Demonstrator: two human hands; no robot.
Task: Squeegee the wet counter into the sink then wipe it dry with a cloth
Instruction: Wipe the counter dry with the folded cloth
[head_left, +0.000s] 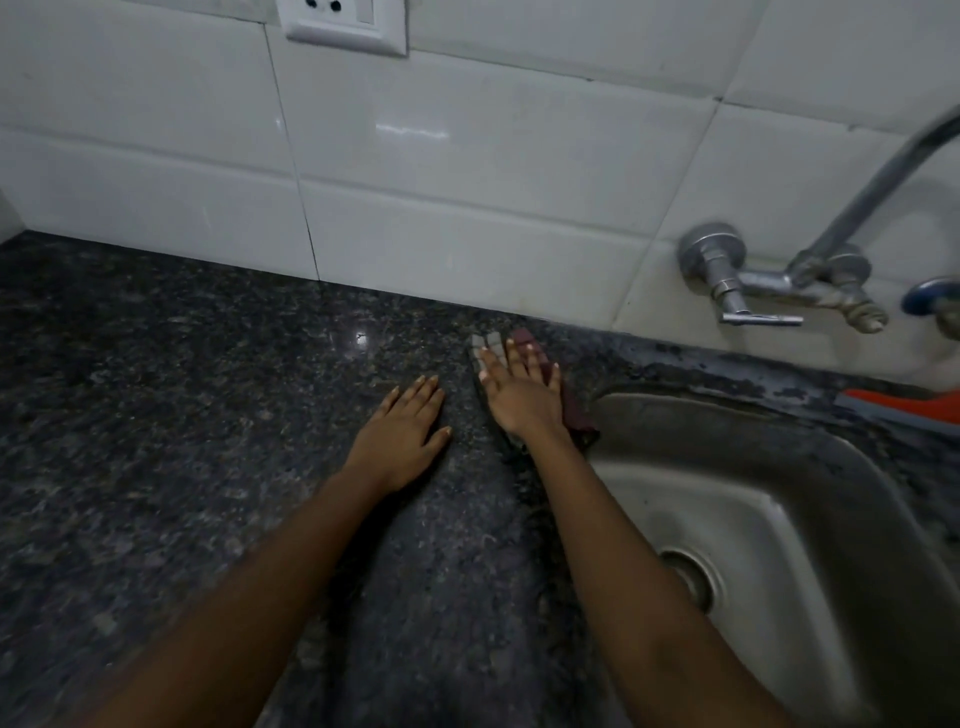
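Granite tabletop (182, 415), dark speckled, white tiled wall (467, 208) behind with a socket plate (343, 23) at top. Left hand (402, 431) lies flat, palm down on bare stone, fingers spread, holding nothing. Just right of it the right hand (514, 395) presses flat on a folded cloth (574, 410) (checked, grey and maroon, partly hidden under the palm), grip open, fingers extended over it rather than curled round. Cloth sits near the back wall, its right edge touching the rim of the steel sink (727, 519). Wall tap (769, 280) is above the sink; an orange-and-grey tool (904, 408) at far right on the ledge behind the basin is likely the squeegee, cut off by the frame. Looks like the drying step. Risks: a flat palm has no real hold, so the cloth could slide over the rim into the basin; wetness is hard to read on dark stone in dim light, so patches at far left may get missed.
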